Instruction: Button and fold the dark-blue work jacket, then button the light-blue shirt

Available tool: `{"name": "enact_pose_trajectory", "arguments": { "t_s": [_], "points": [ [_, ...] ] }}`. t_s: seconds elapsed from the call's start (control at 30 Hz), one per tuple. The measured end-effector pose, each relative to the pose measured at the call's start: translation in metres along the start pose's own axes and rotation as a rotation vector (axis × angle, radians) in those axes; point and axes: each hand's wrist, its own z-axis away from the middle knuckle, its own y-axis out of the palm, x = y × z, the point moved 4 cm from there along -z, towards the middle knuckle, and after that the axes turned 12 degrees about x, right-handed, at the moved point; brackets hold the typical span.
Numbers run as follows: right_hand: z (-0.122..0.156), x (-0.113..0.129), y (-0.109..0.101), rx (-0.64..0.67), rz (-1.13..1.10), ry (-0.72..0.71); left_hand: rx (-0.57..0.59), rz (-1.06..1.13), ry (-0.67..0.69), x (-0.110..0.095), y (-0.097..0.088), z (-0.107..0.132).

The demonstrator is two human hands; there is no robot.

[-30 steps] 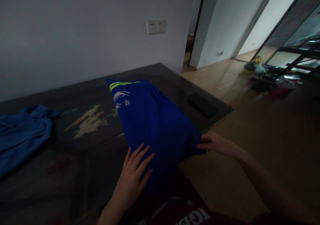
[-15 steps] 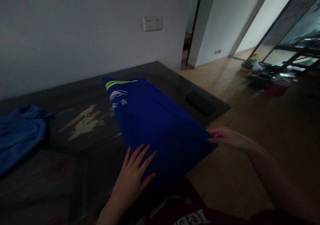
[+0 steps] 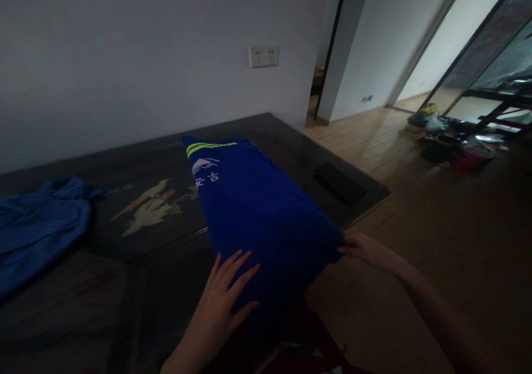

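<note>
Two hands on blue garment (image 3: 257, 208). Garment lies lengthwise from mid tabletop (image 3: 124, 291) to near edge, striped printed end toward far wall. Left hand (image 3: 226, 293) open, flat, fingers spread, pressing near end. Right hand (image 3: 366, 251) pinching garment's right corner just past tabletop's right edge. Judgement: smoothing stage of folding. Next move calls for left palm pinning cloth while right draws corner taut. Second blue cloth (image 3: 37, 224) at left edge; dark flat object (image 3: 338, 181) near right edge.
</note>
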Motion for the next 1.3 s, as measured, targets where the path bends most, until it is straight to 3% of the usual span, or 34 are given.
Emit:
{"name": "enact_pose_trajectory", "arguments": {
  "t_s": [0.17, 0.23, 0.3, 0.37, 0.43, 0.47, 0.6, 0.7, 0.83, 0.97, 1.13, 1.3],
  "points": [
    [0.003, 0.001, 0.004, 0.017, -0.179, -0.003, -0.200, 0.321, -0.294, 0.017, -0.023, 0.017],
    [0.003, 0.006, 0.011, 0.069, -0.288, -0.030, -0.209, 0.495, -0.400, 0.020, -0.030, 0.029],
    [0.002, 0.008, 0.019, 0.116, -0.375, -0.031, -0.063, 0.727, -0.442, 0.015, -0.028, 0.042],
    [0.000, 0.008, 0.026, 0.140, -0.439, -0.016, 0.185, 0.901, -0.417, 0.003, -0.016, 0.053],
    [-0.002, 0.005, 0.031, 0.150, -0.476, -0.007, 0.372, 0.935, -0.399, -0.007, 0.001, 0.063],
    [-0.003, 0.004, 0.032, 0.157, -0.484, -0.003, 0.407, 0.925, -0.414, -0.009, 0.012, 0.065],
    [-0.005, 0.003, 0.033, 0.155, -0.482, 0.023, 0.370, 1.038, -0.501, -0.016, 0.053, 0.052],
    [-0.002, 0.006, 0.030, 0.132, -0.463, 0.031, 0.321, 1.150, -0.587, -0.024, 0.070, 0.035],
    [0.004, 0.006, 0.025, 0.168, -0.506, -0.017, 0.247, 1.180, -0.715, -0.030, 0.070, 0.029],
    [0.004, 0.004, 0.028, 0.297, -0.549, -0.023, 0.202, 1.170, -0.720, -0.027, 0.067, 0.037],
    [-0.001, 0.014, 0.031, 0.276, -0.520, -0.001, 0.249, 1.219, -0.732, -0.019, 0.072, 0.048],
    [0.000, 0.026, 0.035, 0.271, -0.507, -0.057, 0.197, 1.182, -0.764, -0.017, 0.068, 0.054]
  ]
}}
